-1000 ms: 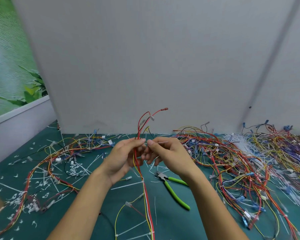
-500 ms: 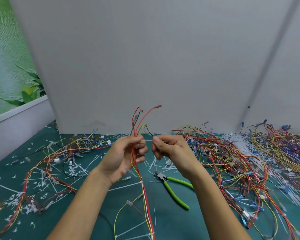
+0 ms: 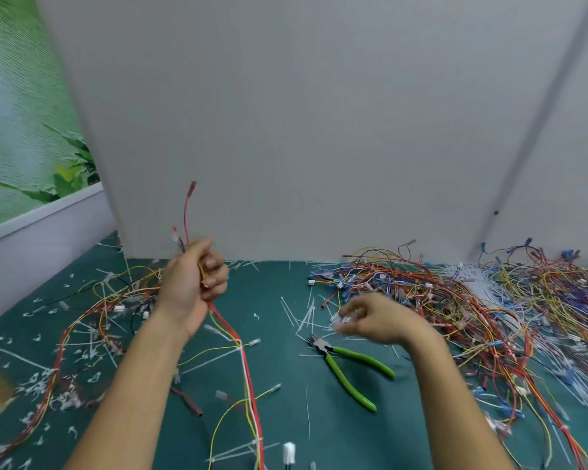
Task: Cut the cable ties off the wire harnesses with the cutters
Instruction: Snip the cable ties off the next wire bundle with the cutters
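My left hand [image 3: 194, 283] is raised above the green mat and grips a red and yellow wire harness [image 3: 243, 354]. The harness's red ends stick up above my fist, and the rest trails down to the mat's near edge. White cable ties [image 3: 241, 344] still sit on that trailing part. My right hand [image 3: 374, 320] hovers low over the mat to the right, blurred. Its thumb and fingers pinch what looks like a small white piece of cable tie [image 3: 341, 319]. The green-handled cutters [image 3: 348, 371] lie on the mat just below my right hand, untouched.
A big tangle of harnesses [image 3: 472, 300] covers the right side of the mat. A smaller harness bundle [image 3: 92, 320] lies to the left. Cut white tie scraps [image 3: 302, 317] litter the mat. A grey panel [image 3: 319, 130] closes off the back.
My hands were together at the harness and have pulled apart. The left hand moved left and up with the wires. The right hand dropped down to the right, above the cutters.
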Demonstrator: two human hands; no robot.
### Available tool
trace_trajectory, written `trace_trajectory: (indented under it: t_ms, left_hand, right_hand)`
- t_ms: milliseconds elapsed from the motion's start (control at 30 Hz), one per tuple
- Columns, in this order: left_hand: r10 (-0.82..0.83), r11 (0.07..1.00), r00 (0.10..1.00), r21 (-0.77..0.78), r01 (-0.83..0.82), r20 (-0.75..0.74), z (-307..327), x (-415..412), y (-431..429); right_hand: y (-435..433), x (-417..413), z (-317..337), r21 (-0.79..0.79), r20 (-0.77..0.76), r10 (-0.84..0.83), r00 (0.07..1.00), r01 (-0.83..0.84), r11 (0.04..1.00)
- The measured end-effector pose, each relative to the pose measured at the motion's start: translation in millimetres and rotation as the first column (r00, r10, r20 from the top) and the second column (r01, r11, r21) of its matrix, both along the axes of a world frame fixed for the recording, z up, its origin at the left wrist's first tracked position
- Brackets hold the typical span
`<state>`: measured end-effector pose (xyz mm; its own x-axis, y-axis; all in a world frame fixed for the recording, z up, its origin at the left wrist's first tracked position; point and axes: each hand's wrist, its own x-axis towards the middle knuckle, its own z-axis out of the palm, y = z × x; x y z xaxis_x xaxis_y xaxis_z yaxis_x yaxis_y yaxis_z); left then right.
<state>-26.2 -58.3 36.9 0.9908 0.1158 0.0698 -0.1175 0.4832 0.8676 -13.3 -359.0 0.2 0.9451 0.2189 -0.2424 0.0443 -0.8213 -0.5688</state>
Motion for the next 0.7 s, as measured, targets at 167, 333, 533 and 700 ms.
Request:
trace_trajectory:
  t_ms: [167,333,533,700]
  left_hand:
    - [0.056,0.998,0.997,0.042,-0.054,-0.047,-11,-1,-25]
    - [0.096,0.809,0.981,0.588,0.023,-0.17,-26,2,-43]
    - [-0.123,0.743,0.927,0.587,0.322,-0.353,-39,-1,-45]
    - [-0.332,0.879,0.914,0.275,0.389,-0.232,-34,-3,-41]
  right_hand:
    - [17,0,-20,-0.398,-0.214,-0.093,0.972,0.0,0.917]
    - [20,0,-21,-0.423,-0.219,-0.093,0.971,-0.009,0.906]
    - [25,-1,-26,-0.431,-0.2,-0.071,0.977,-0.022,0.902]
    - [26,-2,-19,-0.195,-0.175,-0.09,0.981,0.055,0.979]
